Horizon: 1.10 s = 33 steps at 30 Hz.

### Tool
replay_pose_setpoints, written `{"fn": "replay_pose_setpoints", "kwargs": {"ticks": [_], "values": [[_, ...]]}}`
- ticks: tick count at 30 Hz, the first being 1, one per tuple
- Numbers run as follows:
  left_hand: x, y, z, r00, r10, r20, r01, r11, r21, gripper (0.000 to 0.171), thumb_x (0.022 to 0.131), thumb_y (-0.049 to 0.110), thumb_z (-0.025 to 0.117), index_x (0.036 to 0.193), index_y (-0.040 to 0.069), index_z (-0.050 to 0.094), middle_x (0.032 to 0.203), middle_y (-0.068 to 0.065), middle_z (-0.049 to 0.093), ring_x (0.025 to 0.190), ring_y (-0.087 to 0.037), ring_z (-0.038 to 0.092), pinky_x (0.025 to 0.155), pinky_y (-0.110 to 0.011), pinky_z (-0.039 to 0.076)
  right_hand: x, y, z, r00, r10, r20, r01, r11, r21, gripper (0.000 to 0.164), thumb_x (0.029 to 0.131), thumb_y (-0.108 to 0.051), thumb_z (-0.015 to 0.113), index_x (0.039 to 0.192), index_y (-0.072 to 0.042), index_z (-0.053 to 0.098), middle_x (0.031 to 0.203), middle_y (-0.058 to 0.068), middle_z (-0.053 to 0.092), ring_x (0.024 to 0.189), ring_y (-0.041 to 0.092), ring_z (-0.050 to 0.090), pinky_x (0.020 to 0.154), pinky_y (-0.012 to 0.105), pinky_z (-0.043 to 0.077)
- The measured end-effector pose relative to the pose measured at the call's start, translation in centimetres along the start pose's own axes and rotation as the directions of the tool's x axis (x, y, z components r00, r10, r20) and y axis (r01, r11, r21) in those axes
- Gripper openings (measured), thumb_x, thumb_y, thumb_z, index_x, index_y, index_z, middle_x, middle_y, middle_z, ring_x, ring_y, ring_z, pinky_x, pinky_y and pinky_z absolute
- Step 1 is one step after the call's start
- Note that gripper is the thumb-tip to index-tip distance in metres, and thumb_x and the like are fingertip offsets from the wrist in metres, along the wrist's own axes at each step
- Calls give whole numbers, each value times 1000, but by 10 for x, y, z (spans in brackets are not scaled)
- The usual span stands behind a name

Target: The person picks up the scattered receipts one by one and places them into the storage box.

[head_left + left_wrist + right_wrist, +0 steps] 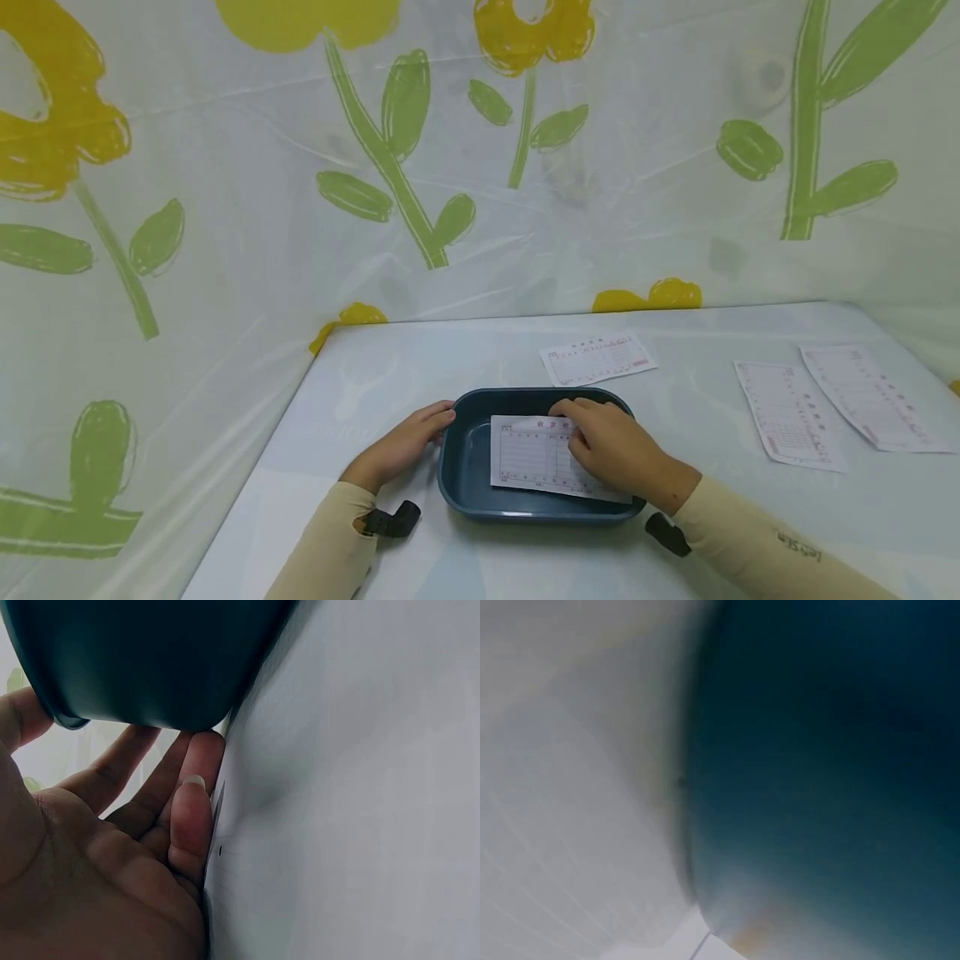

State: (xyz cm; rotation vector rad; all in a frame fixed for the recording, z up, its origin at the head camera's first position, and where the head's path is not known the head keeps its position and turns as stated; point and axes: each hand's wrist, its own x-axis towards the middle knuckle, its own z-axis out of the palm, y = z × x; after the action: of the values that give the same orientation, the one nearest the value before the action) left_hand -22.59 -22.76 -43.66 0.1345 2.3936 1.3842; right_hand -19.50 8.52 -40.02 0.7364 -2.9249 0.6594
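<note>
A dark teal plastic tub [540, 514] sits on the table in the head view. Over its inside lies a printed paper form [528, 458], white with reddish lines and writing, its lower right corner reaching the tub's near rim. My right hand [618, 446] is over the tub's right part and pinches this form by its right side; the thumb is mostly hidden. My left hand [397, 446] rests against the tub's left end, fingertips at the rim. From the left wrist, the fingers [112, 769] reach loosely to the tub's outer wall [150, 667].
Another paper form [598, 358] lies behind the tub. Two more forms, a nearer one [787, 417] and one farther right [873, 400], lie on the table's right side. A flower-printed curtain [247, 208] hangs behind and along the left edge.
</note>
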Motion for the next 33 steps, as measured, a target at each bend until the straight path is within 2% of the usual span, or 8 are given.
{"fn": "replay_pose_setpoints", "kwargs": {"ticks": [5,8,14,19,25,33], "values": [[0,-1,1,1000,-2,11,2,1000,-8,55,103,47,44,149,16,47,137,-4,55,113,-21,51,106,-49,35,-3,-1,7,999,25,26,-23,998,-66,31,89,-6,62,119,-17,68,99,-4,68,70,6,50,66,22,44],[-1,-2,0,1000,-2,10,3,1000,-4,55,103,46,44,149,16,47,137,-4,55,114,-21,51,106,-48,35,-4,-1,11,1000,8,25,-5,993,-116,32,88,-8,65,119,-17,68,94,-6,67,67,6,47,65,23,44],[0,-1,-1,1000,12,11,-12,1000,-2,54,104,48,42,148,17,47,135,-4,56,113,-21,50,105,-47,35,-4,0,12,999,-40,-5,39,979,-199,31,87,-11,70,117,-18,69,95,-5,69,68,6,48,70,25,50],[1,-1,0,1000,15,12,-15,1000,0,53,104,47,42,147,18,49,133,-3,58,113,-21,50,105,-47,36,-3,-1,11,998,-50,28,55,971,-233,34,86,-10,72,118,-18,69,95,-2,69,70,8,51,73,28,53],[1,0,0,1000,10,8,-9,1000,-7,53,104,47,42,147,17,48,135,-4,57,115,-22,50,106,-48,35,-3,0,11,996,-45,73,63,964,-260,36,86,-11,74,120,-19,68,102,0,71,81,13,60,82,36,55],[1,-1,0,1000,-4,0,4,1000,-12,53,103,47,43,147,18,49,134,-3,57,115,-22,50,107,-50,35,-2,0,12,993,-61,99,87,955,-285,37,85,-13,77,120,-22,68,103,-1,72,86,15,64,85,38,55]]}}
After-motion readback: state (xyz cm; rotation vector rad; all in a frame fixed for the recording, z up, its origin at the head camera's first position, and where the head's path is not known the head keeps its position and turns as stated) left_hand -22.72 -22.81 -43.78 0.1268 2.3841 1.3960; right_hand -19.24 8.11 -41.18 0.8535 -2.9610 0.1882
